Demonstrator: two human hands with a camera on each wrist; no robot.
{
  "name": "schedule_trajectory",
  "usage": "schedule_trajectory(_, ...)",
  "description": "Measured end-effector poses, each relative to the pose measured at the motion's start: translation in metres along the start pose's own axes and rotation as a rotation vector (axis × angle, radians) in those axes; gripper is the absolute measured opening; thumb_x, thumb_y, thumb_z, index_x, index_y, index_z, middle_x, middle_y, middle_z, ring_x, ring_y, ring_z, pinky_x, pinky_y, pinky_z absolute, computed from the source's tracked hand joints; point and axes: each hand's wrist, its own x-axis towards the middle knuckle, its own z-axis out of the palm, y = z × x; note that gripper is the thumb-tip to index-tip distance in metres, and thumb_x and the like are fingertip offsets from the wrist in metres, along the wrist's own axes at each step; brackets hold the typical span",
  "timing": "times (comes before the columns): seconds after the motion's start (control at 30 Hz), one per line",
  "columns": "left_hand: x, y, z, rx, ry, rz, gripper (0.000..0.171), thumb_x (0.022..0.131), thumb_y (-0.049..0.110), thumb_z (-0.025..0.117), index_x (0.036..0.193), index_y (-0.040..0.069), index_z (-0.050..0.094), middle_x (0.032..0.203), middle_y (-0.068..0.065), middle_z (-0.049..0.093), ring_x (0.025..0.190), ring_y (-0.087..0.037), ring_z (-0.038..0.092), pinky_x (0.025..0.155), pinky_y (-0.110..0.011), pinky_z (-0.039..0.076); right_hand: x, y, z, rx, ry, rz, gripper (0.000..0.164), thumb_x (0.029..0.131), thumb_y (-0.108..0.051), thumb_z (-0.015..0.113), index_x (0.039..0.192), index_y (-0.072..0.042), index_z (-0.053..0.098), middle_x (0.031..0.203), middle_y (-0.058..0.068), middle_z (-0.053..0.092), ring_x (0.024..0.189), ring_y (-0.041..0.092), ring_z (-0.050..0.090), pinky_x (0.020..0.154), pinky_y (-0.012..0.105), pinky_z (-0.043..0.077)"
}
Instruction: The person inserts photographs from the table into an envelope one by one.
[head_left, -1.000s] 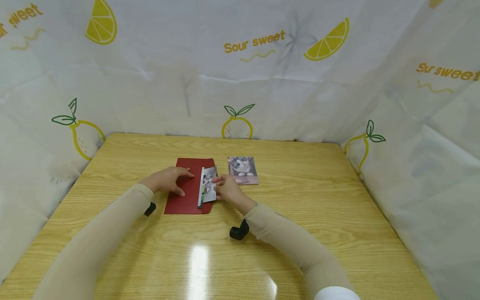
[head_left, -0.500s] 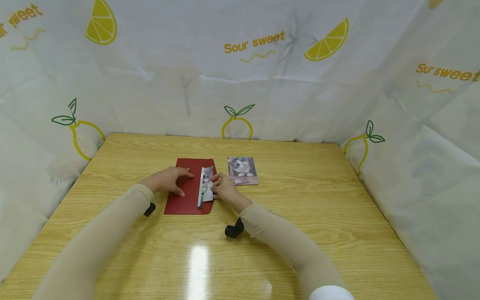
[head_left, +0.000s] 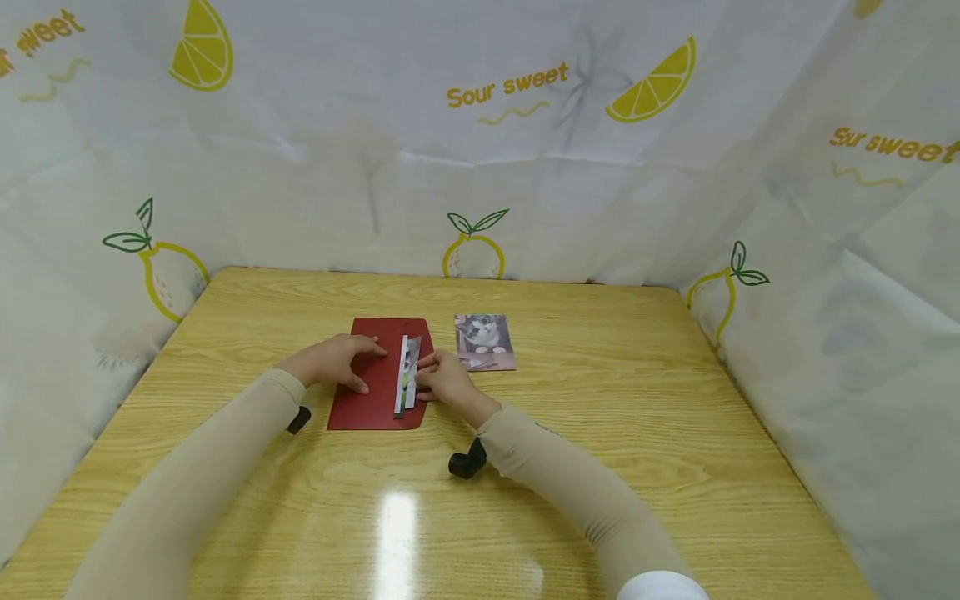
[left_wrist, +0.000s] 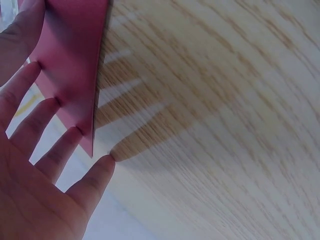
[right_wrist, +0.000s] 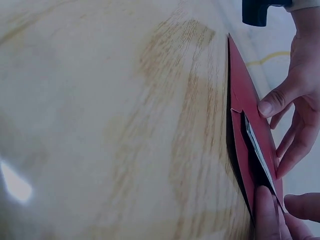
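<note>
In the head view a red envelope (head_left: 367,411) lies on the table, its flap side toward the right. My left hand (head_left: 332,362) rests on it, fingers spread; in the left wrist view, fingertips touch the red paper (left_wrist: 70,75) and one little finger reaches past its edge. Close to the flap, a photo (head_left: 413,354) is pinched between my right hand's (head_left: 452,383) thumb and fingers. A pale-edged strip of another picture (head_left: 401,383) shows just left of it. The right wrist view has the thin photo edges (right_wrist: 257,152) tilted over the envelope.
A cat photo (head_left: 484,335) lies flat on the wooden table (head_left: 600,417) right of the envelope. Black wrist cameras (head_left: 468,460) hang by both forearms. White curtains (head_left: 330,167) with lemon prints stand behind and at the sides.
My right hand has moved a little to the left with the photo, and less of the photo's face shows now. The left hand has stayed in place on the envelope.
</note>
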Motion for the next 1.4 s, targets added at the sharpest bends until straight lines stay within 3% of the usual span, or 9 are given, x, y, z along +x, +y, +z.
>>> schedule_trajectory(0.17, 0.0, 0.0001, -0.0005, 0.0, -0.002, 0.008, 0.064, 0.081, 0.019, 0.079, 0.137, 0.004, 0.053, 0.151, -0.025, 0.035, 0.139, -0.044, 0.032, 0.111, -0.054, 0.035, -0.0023, -0.003, 0.0009, 0.017, -0.02, 0.021, 0.021, 0.096, 0.001, 0.054, 0.116, 0.006, 0.058, 0.1, 0.018, 0.061, 0.084, 0.021, 0.064, 0.072, 0.032, 0.06)
schedule_trajectory(0.57, -0.0003, 0.0002, -0.0002, 0.007, 0.003, 0.006, 0.064, 0.08, 0.019, 0.08, 0.137, 0.005, 0.054, 0.151, -0.025, 0.036, 0.138, -0.044, 0.033, 0.11, -0.055, 0.035, -0.0021, -0.0083, 0.0016, -0.054, -0.032, 0.053, 0.029, 0.094, 0.0, 0.057, 0.123, 0.001, 0.062, 0.105, 0.018, 0.066, 0.082, 0.023, 0.067, 0.072, 0.032, 0.06)
schedule_trajectory(1.4, -0.001, -0.0019, 0.0012, 0.003, 0.012, -0.001, 0.063, 0.08, 0.02, 0.08, 0.137, 0.006, 0.055, 0.151, -0.025, 0.036, 0.138, -0.044, 0.034, 0.109, -0.054, 0.037, -0.0031, -0.0102, 0.0, -0.032, -0.09, 0.045, 0.04, 0.089, 0.005, 0.063, 0.129, 0.003, 0.057, 0.09, 0.011, 0.061, 0.09, 0.028, 0.069, 0.077, 0.035, 0.06)
